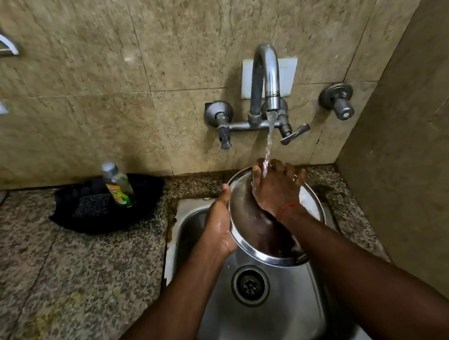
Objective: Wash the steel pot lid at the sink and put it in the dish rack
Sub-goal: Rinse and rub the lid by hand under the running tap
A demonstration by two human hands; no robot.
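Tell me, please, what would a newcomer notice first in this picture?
First the steel lid, held tilted over the sink: the left hand grips its edge, the right hand lies spread on it. Water runs from the wall tap onto that hand. Left on the counter, a bottle stands in a black tray.
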